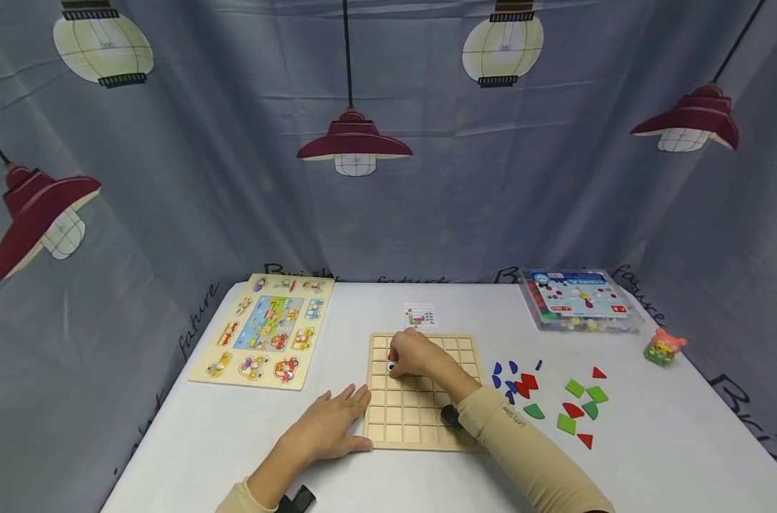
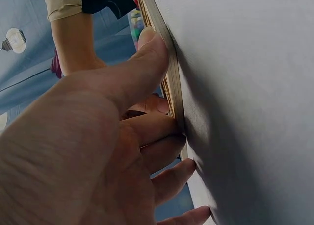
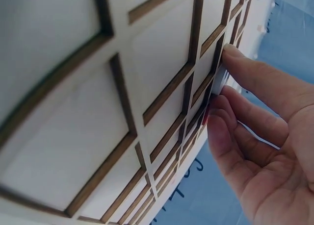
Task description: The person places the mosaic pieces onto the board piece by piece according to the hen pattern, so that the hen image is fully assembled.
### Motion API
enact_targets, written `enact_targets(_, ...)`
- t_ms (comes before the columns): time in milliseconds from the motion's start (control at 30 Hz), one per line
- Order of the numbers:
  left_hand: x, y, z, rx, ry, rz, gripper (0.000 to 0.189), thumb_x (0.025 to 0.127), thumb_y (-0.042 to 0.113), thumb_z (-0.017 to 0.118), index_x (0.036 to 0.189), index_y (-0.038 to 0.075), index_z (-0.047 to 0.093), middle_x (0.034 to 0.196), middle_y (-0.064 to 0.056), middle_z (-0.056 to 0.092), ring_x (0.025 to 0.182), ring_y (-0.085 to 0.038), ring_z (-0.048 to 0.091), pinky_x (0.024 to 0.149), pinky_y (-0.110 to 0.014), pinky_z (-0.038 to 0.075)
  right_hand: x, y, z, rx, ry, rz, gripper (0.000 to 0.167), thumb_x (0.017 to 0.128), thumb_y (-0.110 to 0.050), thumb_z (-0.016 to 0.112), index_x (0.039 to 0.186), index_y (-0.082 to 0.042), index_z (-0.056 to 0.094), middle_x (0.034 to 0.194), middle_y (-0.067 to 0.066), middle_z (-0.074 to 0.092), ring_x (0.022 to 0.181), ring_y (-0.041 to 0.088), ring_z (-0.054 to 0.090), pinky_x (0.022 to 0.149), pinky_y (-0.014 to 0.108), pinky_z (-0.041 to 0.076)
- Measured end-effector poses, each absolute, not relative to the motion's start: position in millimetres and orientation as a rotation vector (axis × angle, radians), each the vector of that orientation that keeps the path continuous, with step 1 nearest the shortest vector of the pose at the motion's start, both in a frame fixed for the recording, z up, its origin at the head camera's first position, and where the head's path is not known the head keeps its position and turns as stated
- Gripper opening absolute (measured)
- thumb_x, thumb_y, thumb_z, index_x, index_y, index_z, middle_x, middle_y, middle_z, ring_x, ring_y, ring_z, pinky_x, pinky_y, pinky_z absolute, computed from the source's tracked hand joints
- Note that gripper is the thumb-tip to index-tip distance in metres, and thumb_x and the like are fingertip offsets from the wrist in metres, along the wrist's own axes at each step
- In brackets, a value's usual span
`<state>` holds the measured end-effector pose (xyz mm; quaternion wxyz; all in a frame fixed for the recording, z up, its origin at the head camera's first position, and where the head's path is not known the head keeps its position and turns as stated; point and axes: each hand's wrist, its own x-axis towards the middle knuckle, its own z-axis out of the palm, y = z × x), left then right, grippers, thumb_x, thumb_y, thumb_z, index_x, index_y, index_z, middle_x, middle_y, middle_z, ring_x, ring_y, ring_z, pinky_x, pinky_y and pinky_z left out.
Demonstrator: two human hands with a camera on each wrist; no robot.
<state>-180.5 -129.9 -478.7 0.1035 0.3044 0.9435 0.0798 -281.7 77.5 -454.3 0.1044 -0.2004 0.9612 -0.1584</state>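
Note:
A wooden grid board [image 1: 404, 433] with square cells lies on the white table. Over its upper left part my right hand [image 1: 416, 354] pinches a small white piece with a black dot [image 1: 391, 368] between thumb and fingers. In the right wrist view the white piece [image 3: 219, 81] shows edge-on at the cells, and a red piece [image 3: 206, 115] sits beside the fingertips. My left hand [image 1: 332, 425] has its fingers spread, touching the board's left edge. The left wrist view shows its thumb [image 2: 153, 53] on the board's rim, other fingertips on the table.
Blue, red and green flat pieces [image 1: 566, 423] lie scattered right of the board. A small picture card [image 1: 419, 315] is behind it. A picture puzzle board [image 1: 234, 360] lies left. At the back right stand a clear plastic box [image 1: 587, 325] and a small pink-and-green figurine [image 1: 665, 347].

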Motion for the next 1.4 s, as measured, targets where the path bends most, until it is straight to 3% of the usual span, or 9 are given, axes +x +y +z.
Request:
enact_targets(500, -183, -129, -480, 0.911, 2.773, 0.277, 0.087, 0.082, 0.061, 0.065, 0.147, 0.007, 0.043, 0.154, -0.008, 0.042, 0.143, -0.031, 0.039, 0.111, -0.059, 0.036, -282, 82, -458, -0.661, 2.877, -0.457, 0.016, 0.070, -0.019, 0.086, 0.077, -0.011, 0.074, 0.076, -0.004, 0.068, 0.069, 0.010, 0.054, 0.062, 0.024, 0.050)
enact_targets(933, -181, -130, -480, 0.857, 2.756, 0.306, 0.088, 0.081, 0.060, 0.066, 0.147, 0.007, 0.043, 0.154, -0.009, 0.041, 0.143, -0.033, 0.037, 0.112, -0.061, 0.033, -274, 100, -458, -0.666, 2.780, -0.715, 0.017, 0.073, -0.015, 0.085, 0.083, -0.009, 0.073, 0.073, -0.006, 0.065, 0.065, 0.006, 0.055, 0.061, 0.020, 0.049)
enact_targets(1100, -181, -128, -482, 0.874, 2.744, 0.347, 0.086, 0.083, 0.059, 0.064, 0.147, 0.007, 0.042, 0.155, -0.009, 0.040, 0.144, -0.033, 0.036, 0.113, -0.062, 0.031, -266, 120, -454, -0.638, 2.779, -0.739, 0.013, 0.076, -0.012, 0.080, 0.085, -0.010, 0.071, 0.071, -0.007, 0.063, 0.065, 0.007, 0.054, 0.061, 0.022, 0.048)
enact_targets(1233, -182, -127, -483, 0.879, 2.737, 0.370, 0.086, 0.083, 0.059, 0.064, 0.148, 0.007, 0.042, 0.155, -0.008, 0.039, 0.144, -0.033, 0.035, 0.113, -0.062, 0.031, -258, 142, -450, -0.577, 2.763, -0.766, 0.010, 0.078, -0.010, 0.077, 0.087, -0.012, 0.070, 0.072, -0.008, 0.062, 0.070, 0.008, 0.054, 0.072, 0.027, 0.046)
enact_targets(1400, -181, -131, -481, 0.863, 2.746, 0.375, 0.085, 0.083, 0.058, 0.065, 0.147, 0.006, 0.042, 0.155, -0.009, 0.040, 0.144, -0.034, 0.036, 0.113, -0.062, 0.030, -251, 171, -453, -0.575, 2.755, -0.860, 0.012, 0.078, -0.010, 0.075, 0.088, -0.011, 0.070, 0.073, -0.007, 0.061, 0.069, 0.008, 0.053, 0.063, 0.023, 0.047)
